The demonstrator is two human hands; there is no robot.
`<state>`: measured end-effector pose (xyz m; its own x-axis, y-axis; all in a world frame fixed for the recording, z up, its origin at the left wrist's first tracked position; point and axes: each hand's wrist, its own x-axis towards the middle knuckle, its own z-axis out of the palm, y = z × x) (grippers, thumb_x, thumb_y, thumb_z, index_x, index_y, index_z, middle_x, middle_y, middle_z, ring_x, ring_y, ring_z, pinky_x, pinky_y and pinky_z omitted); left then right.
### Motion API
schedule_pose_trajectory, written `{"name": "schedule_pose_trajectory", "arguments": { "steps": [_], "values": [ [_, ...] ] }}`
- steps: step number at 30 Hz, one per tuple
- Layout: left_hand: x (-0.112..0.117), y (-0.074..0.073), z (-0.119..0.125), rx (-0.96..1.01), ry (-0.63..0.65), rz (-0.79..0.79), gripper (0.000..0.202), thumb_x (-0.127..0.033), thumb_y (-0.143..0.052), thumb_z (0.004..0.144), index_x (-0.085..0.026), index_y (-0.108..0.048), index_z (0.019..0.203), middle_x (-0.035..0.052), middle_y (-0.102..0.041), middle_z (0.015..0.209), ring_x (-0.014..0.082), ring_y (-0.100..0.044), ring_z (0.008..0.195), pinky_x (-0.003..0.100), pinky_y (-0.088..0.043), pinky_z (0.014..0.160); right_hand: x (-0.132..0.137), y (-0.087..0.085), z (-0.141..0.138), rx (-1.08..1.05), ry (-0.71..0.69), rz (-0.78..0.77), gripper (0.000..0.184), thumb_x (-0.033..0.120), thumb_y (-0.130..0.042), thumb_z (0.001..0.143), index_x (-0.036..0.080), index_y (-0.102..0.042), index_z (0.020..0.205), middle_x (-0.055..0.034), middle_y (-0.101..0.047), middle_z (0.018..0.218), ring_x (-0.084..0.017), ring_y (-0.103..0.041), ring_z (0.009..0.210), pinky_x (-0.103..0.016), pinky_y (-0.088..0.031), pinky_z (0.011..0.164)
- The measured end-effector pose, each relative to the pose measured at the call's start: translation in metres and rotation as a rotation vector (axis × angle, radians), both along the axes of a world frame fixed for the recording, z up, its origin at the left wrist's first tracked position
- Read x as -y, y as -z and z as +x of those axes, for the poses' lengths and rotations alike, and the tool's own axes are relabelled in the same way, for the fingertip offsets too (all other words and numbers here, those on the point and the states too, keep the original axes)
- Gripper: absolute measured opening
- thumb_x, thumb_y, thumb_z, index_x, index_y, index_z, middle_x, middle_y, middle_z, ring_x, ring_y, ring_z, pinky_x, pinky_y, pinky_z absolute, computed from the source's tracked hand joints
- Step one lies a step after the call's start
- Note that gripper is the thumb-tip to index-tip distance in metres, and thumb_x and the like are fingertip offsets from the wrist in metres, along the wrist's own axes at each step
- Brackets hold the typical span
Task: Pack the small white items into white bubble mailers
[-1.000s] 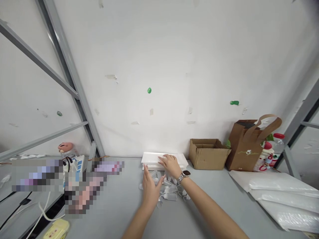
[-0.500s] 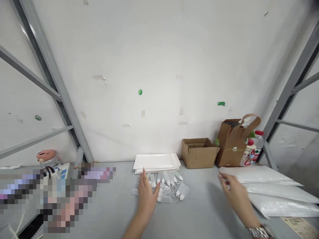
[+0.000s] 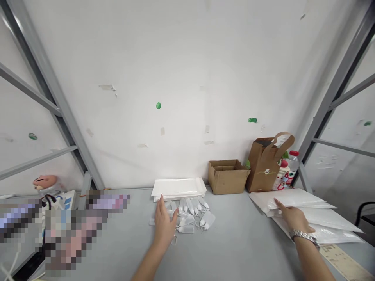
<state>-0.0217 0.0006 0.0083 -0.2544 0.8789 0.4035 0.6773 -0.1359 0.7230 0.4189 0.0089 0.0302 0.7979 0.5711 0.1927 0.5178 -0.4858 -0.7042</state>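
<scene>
My left hand (image 3: 164, 223) is open at the left side of a pile of small clear plastic bottles (image 3: 187, 218) with white caps. Its fingers stretch toward the wall and the thumb stands apart, partly covering the pile. My right hand (image 3: 293, 219), with a metal watch band at the wrist, is at the stack of white padded envelopes (image 3: 310, 198) on the right. One finger lies on the top envelope near its left edge; the other fingers are mostly hidden, and the hand appears closed on that edge.
White envelopes (image 3: 177, 187) lie flat behind the bottles. An open cardboard box (image 3: 230, 181), a brown paper bag (image 3: 262, 168) and a red-capped bottle (image 3: 293, 164) stand along the wall. A printed paper (image 3: 342, 263) lies front right. Blurred items and a power strip (image 3: 68, 201) are left.
My right hand has moved from beside the padded envelopes onto the stack's left part. My left hand stays by the bottles. The view has turned slightly right.
</scene>
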Motion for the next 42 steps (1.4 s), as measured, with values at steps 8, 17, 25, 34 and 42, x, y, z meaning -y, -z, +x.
{"name": "schedule_pose_trajectory", "arguments": {
  "steps": [8, 17, 25, 34, 42],
  "values": [
    [0.000, 0.003, 0.003, -0.013, 0.021, 0.014, 0.066, -0.039, -0.042, 0.084, -0.011, -0.016, 0.137, 0.0193, -0.027, 0.141, 0.0315, -0.022, 0.131, 0.051, -0.026, 0.103, 0.017, -0.032, -0.030, -0.211, -0.001, 0.419, 0.036, 0.049, -0.054, 0.068, 0.021, -0.049, 0.047, -0.0023, -0.051, 0.045, -0.018, -0.045, 0.048, -0.032, -0.034, 0.048],
    [0.012, -0.018, 0.002, 0.207, 0.247, -0.037, 0.050, -0.043, -0.039, 0.087, -0.028, -0.031, 0.133, 0.0044, -0.028, 0.144, 0.0226, -0.015, 0.135, 0.047, -0.018, 0.108, 0.035, -0.080, -0.169, -0.123, -0.854, 0.735, 0.021, 0.040, -0.055, 0.079, 0.020, -0.056, 0.074, -0.0021, -0.057, 0.074, -0.018, -0.053, 0.074, -0.027, -0.041, 0.068],
    [0.020, -0.022, 0.014, 0.550, 0.513, -0.125, 0.060, -0.049, -0.041, 0.085, -0.023, -0.024, 0.137, 0.0090, -0.036, 0.141, 0.0233, -0.028, 0.131, 0.040, -0.027, 0.106, 0.013, -0.037, -0.253, -0.243, -1.135, 0.573, 0.033, 0.040, -0.047, 0.084, 0.020, -0.046, 0.058, 0.0007, -0.050, 0.062, -0.014, -0.047, 0.061, -0.024, -0.040, 0.057],
    [0.026, -0.019, 0.019, 0.333, 0.478, -0.074, 0.069, -0.044, -0.046, 0.085, -0.025, -0.009, 0.140, 0.0077, -0.019, 0.147, 0.0242, -0.020, 0.134, 0.041, -0.023, 0.107, 0.026, -0.025, -0.256, -0.221, -1.053, 0.634, 0.029, 0.035, -0.047, 0.086, 0.021, -0.051, 0.060, 0.0032, -0.046, 0.056, -0.011, -0.042, 0.050, -0.022, -0.036, 0.048],
    [0.030, -0.009, 0.020, -0.004, 0.571, -0.067, 0.061, -0.043, -0.049, 0.082, -0.029, -0.027, 0.136, 0.0043, -0.012, 0.149, 0.0268, -0.011, 0.136, 0.046, -0.018, 0.109, 0.030, -0.017, -0.264, -0.173, -1.072, 0.684, 0.032, 0.028, -0.044, 0.088, 0.020, -0.048, 0.057, 0.0007, -0.049, 0.064, -0.012, -0.048, 0.056, -0.023, -0.041, 0.053]
  ]
}}
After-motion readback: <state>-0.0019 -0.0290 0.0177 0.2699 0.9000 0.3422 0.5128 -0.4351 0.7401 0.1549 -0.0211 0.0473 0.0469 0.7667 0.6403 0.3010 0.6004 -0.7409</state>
